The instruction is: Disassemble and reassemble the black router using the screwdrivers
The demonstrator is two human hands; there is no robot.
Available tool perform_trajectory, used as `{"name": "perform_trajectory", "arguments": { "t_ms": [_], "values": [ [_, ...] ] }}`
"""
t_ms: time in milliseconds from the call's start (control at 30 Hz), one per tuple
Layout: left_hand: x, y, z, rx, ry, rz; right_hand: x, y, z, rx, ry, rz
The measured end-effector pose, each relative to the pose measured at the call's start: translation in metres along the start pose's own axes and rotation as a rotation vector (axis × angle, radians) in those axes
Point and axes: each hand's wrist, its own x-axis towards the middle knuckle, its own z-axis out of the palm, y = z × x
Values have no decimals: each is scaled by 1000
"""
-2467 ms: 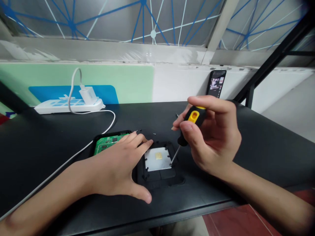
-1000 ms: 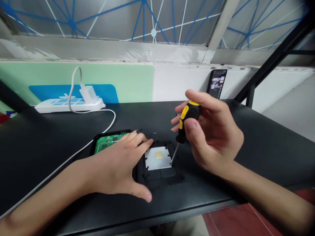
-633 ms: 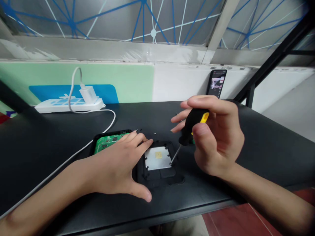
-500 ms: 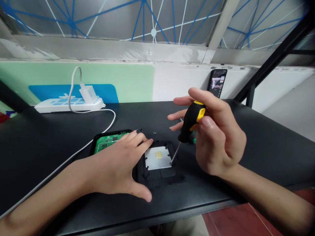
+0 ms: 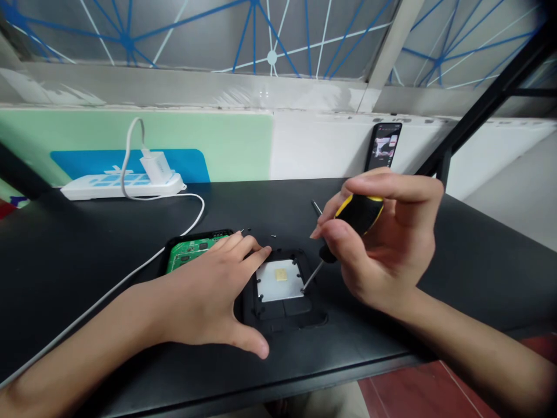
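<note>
My right hand (image 5: 398,247) grips a black and yellow screwdriver (image 5: 360,215), fingers and thumb around the handle. Its slanted shaft reaches down to the right front corner of a silver metal plate (image 5: 268,285) with a yellowish square on it. That plate lies inside a flat black plastic cover (image 5: 313,316). My left hand (image 5: 198,299) rests across the left part of the cover, fingers stretched and thumb spread wide. Partly under this hand is a green circuit board (image 5: 185,254) in a black housing. The board's right part is hidden.
Small screws (image 5: 273,235) lie on the black table (image 5: 261,203) behind the cover. A thin metal shaft (image 5: 316,206) pokes out behind my right hand. A phone (image 5: 385,145) leans on the wall. At the left, a white cable (image 5: 202,210) runs from a power strip (image 5: 104,184).
My right hand has turned and closed its fingers more around the screwdriver, whose handle now tilts lower and further right. The tip stays at the same plate corner. My left hand has not moved.
</note>
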Motion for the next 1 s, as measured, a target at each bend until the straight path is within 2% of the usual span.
{"name": "perform_trajectory", "arguments": {
  "t_ms": [133, 233, 367, 567, 833, 1000],
  "values": [
    [0, 0, 0, 8, -3, 0, -2, -3, 0, 156, -27, 100],
    [0, -1, 1, -5, 4, -7, -4, -6, 0, 161, -66, 164],
    [0, -1, 1, 11, 3, -3, -3, -7, -1, 71, -73, 157],
    [0, 0, 0, 22, 4, 1, 0, -3, -2, 8, -28, 26],
    [0, -1, 2, 48, 2, 1, -4, -5, -1, 138, -80, 135],
    [2, 0, 2, 33, 7, 2, -1, -6, -2, 89, -61, 110]
  ]
}}
